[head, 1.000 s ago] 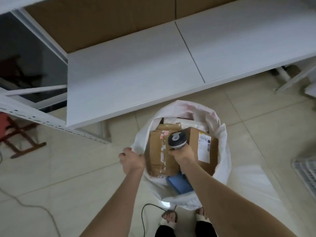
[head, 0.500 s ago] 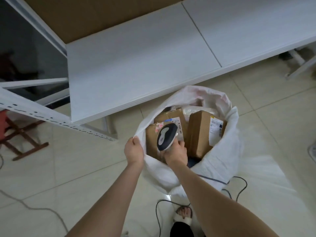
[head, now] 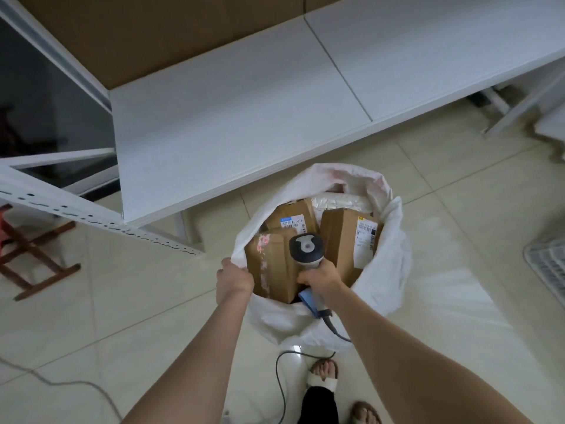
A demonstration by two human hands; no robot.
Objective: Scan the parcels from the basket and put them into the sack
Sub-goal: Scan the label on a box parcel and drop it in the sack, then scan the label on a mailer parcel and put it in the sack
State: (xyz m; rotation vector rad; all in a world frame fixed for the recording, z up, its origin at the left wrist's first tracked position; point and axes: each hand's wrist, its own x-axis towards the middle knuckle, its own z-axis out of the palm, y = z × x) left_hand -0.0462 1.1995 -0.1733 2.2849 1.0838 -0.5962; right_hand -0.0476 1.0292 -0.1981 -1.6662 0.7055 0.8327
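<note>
Head view: left hand [head: 234, 281] grips the rim of the white sack [head: 386, 270]. Right hand [head: 321, 278], just beside it, holds a grey scanner [head: 306, 247] over brown cardboard parcels [head: 342, 240] bearing white labels, standing inside the sack.

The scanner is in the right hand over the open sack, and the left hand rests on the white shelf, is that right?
Not quite. The head view shows the left hand gripping the rim of the sack. The scanner is in the right hand over the open sack, as you said.
</note>
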